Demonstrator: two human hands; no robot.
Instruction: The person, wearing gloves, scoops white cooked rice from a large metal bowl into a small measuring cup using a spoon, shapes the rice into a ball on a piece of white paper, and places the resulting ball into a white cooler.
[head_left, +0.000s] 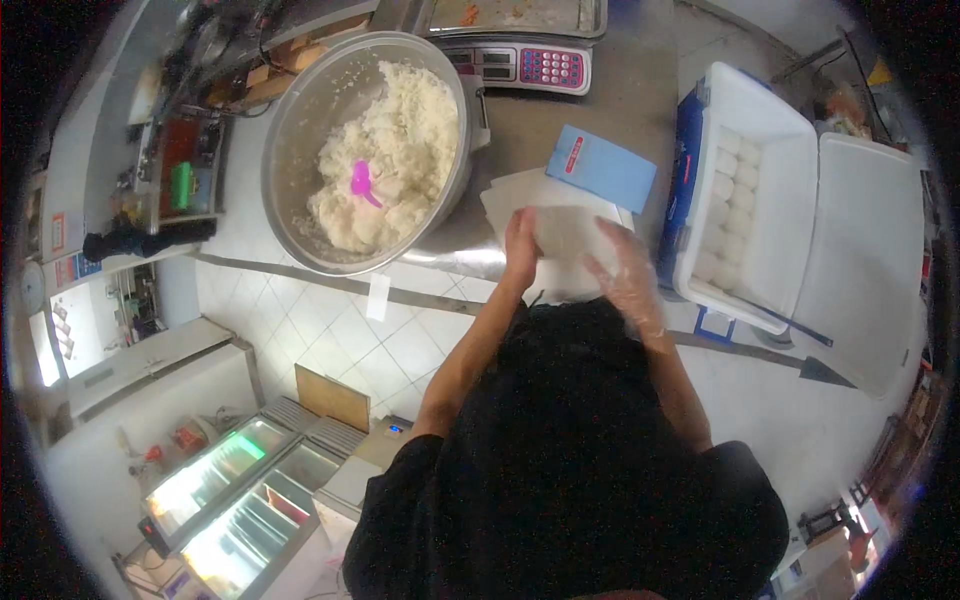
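My bare left hand (523, 244) is at the left side of a brownish flat sheet or bag (568, 232), thumb up, touching its edge. At the other side, my right hand (624, 266), in a clear plastic glove, has its fingers spread near the sheet's right edge. Whether it touches the sheet is unclear. Under and around the hands lie pale flat sheets (510, 193). A light blue box (602, 169) bearing writing rests on their far right corner. To the left stands a large metal pot (289, 150) of cooked white rice (420, 135), with a pink plastic scoop (362, 180) in it.
A digital scale (551, 67) with a metal tray (517, 30) stands at the back of the steel table (622, 105). On the right is a blue-and-white cooler box (806, 127) with its lid folded back, holding rows of round white items (739, 195). Lit glass-topped display cases (247, 517) stand lower left.
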